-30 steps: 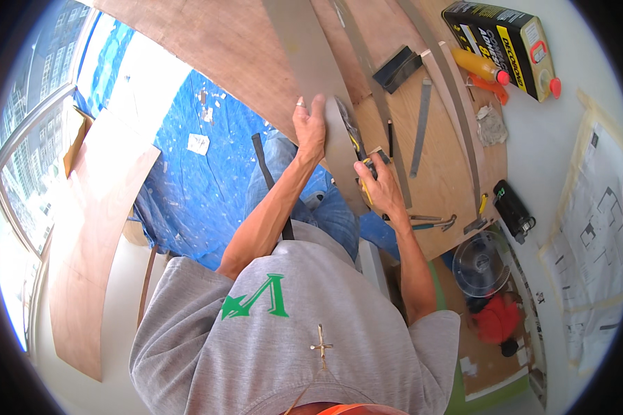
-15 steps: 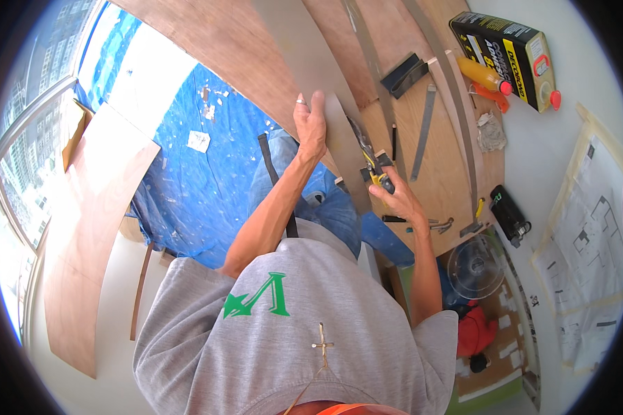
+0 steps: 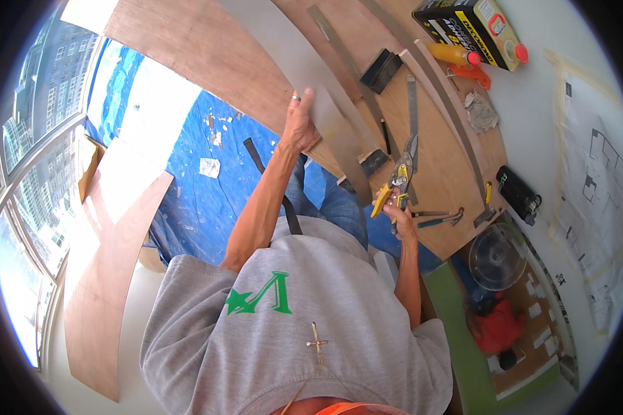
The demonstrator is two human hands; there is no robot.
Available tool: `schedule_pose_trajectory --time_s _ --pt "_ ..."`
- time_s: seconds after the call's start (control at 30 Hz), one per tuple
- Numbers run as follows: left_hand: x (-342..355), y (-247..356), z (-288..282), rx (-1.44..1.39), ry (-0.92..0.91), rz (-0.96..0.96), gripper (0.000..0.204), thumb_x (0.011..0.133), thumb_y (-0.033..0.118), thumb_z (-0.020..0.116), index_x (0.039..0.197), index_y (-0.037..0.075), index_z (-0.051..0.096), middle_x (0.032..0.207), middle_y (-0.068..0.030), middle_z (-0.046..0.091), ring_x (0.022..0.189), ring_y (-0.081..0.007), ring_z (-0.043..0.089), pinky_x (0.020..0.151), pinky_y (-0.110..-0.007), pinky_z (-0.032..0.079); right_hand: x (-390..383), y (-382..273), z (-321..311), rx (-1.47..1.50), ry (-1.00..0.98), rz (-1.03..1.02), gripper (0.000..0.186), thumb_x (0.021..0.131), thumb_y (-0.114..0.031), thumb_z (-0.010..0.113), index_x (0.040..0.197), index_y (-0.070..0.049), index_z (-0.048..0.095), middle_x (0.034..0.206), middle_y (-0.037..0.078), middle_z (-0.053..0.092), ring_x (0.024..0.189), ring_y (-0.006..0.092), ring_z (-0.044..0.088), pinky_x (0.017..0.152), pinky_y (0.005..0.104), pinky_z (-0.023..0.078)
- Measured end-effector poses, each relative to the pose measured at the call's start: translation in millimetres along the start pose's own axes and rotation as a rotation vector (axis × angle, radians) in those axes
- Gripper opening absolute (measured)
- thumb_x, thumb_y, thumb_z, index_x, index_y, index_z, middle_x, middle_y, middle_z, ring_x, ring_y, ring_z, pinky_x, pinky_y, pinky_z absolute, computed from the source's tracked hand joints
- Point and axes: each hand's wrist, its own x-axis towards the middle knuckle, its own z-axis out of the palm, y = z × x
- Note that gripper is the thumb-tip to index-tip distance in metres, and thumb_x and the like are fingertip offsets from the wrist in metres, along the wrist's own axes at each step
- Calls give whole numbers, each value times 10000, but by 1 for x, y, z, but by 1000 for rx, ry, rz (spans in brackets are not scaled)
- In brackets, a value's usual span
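A long grey strip [image 3: 278,55] of thin sheet lies across the wooden board in front of me. My left hand [image 3: 298,124] grips its left edge, fingers closed, thumb on top. Right of the strip, my right hand [image 3: 401,220] holds a pair of tin snips [image 3: 402,176] with yellow and black handles. Their blades point away from me, apart from the strip, over the board. Beside the blades lie a dark pencil [image 3: 385,136] and a steel ruler [image 3: 412,104]. A black block [image 3: 372,162] sits at the strip's right edge.
A hammer [image 3: 453,218] lies on the board [image 3: 441,173], near a scraper [image 3: 486,216]. Farther right stand a black can [image 3: 471,28] and an orange bottle [image 3: 453,54]. Blue sheeting [image 3: 194,152] covers the floor at left. Another person in red [image 3: 498,325] is at lower right.
The tin snips have come away from the strip's edge toward the right, and their blades have swung to point away from me. My left hand keeps its hold; the view has shifted.
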Motion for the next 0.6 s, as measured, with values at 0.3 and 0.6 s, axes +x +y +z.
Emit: schedule_pose_trajectory --time_s 0.3,0.6 --pt "-6 -1 9 101 -17 86 490 1027 346 656 1435 135 484 1336 -38 605 1213 -191 590 1028 -418 519 53 24 -21 113 -337 68 750 752 -228 620 1473 -124 438 1417 68 541 1183 301 649 925 344 455" --pt "-29 -13 2 206 -69 -52 377 1045 222 624 1391 108 524 1248 -21 631 1156 -166 611 965 -378 537 -6 -10 -61 126 -204 -7 646 781 -141 576 1416 -76 473 1266 101 591 1048 320 681 921 396 492"
